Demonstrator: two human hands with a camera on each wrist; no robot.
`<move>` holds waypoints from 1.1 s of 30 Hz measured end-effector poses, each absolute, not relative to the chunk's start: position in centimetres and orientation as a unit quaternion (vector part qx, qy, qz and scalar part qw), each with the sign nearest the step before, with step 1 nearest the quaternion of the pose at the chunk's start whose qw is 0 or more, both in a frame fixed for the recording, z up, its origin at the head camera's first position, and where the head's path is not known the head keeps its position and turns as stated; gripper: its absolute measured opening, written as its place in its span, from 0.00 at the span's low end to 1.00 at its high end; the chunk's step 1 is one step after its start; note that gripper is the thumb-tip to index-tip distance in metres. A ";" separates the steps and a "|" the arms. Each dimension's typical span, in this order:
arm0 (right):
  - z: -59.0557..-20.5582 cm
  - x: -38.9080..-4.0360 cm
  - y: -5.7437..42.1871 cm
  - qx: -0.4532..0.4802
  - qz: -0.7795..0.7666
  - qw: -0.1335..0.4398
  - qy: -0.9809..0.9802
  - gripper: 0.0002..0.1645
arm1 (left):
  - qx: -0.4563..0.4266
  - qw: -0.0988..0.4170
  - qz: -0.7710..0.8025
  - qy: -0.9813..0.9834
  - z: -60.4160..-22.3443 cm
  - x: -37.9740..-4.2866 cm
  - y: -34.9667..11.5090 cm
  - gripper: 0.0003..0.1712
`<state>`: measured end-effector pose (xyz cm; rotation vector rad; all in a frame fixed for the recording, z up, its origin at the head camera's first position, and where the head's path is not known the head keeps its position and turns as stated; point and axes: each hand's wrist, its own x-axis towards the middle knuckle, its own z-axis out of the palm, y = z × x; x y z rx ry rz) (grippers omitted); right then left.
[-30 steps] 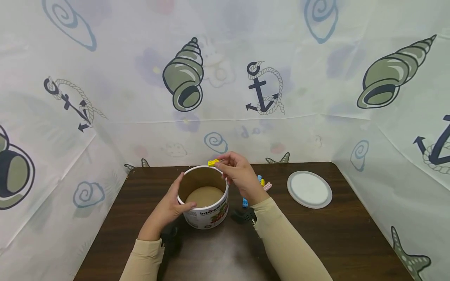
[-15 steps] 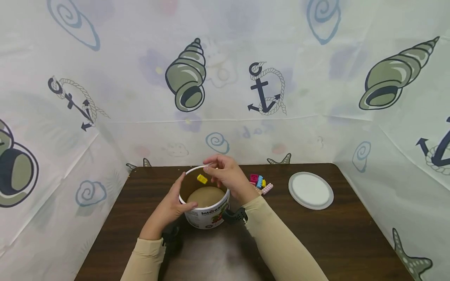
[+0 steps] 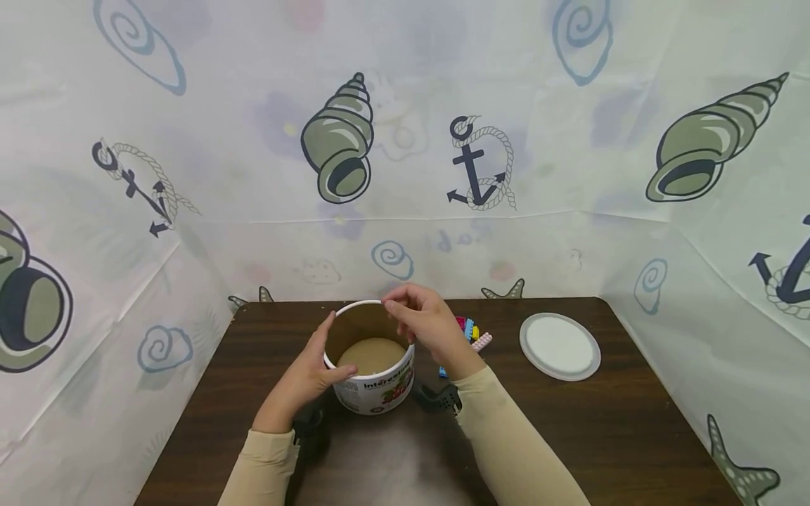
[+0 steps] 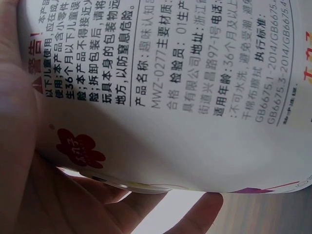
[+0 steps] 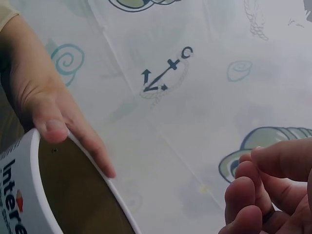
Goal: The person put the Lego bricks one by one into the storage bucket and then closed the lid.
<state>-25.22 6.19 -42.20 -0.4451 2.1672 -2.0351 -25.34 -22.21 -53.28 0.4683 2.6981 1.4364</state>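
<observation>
My left hand (image 3: 311,364) holds the white printed tub (image 3: 373,397) at its left side, thumb hooked over the rim, fingers against the outer wall. Printed text and a red logo fill the tub wall (image 4: 161,146) in the left wrist view. The tub stands upright with its mouth uncovered; the visible part of its tan bottom bears nothing. Above the right rim hovers my right hand (image 3: 425,325). In the right wrist view the right hand (image 5: 273,190) has loosely bent fingers, thumb and forefinger tips close together, and no object visible between them. The yellow brick is out of sight.
Colourful toy bricks (image 3: 468,329) lie on the dark wooden table (image 3: 569,436) to the right of the tub, partly hidden by the right hand. Further right lies a round white lid (image 3: 560,347). A printed cloth (image 3: 411,176) hangs behind the table.
The right hand let go of a yellow brick, which was seen against the tub's inner wall half a second ago. That hand has since drawn back slightly right; the left hand keeps its hold.
</observation>
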 end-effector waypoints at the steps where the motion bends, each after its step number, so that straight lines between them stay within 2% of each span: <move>1: -42.3 -25.1 6.5 -0.148 -0.674 0.063 0.721 0.11 | 0.151 0.024 0.464 0.873 -53.3 -25.4 -22.2 0.75; 14: -45.7 -24.0 12.0 -0.116 -0.676 0.015 0.727 0.12 | 0.148 0.024 0.461 0.875 -52.6 -25.3 -22.6 0.75; 21: -50.7 -24.9 17.1 -0.041 -0.661 0.005 0.749 0.21 | 0.145 0.028 0.462 0.875 -52.6 -25.5 -22.5 0.75; 25: -53.3 -26.1 19.5 0.012 -0.653 0.001 0.757 0.21 | 0.142 0.025 0.460 0.876 -52.7 -25.5 -22.6 0.75; 30: -56.9 -27.1 21.4 0.082 -0.638 0.024 0.765 0.20 | 0.142 0.031 0.465 0.873 -53.1 -25.5 -22.4 0.75; 33: -59.2 -27.2 22.0 0.097 -0.642 0.045 0.760 0.25 | 0.141 0.036 0.461 0.876 -53.1 -25.3 -22.2 0.75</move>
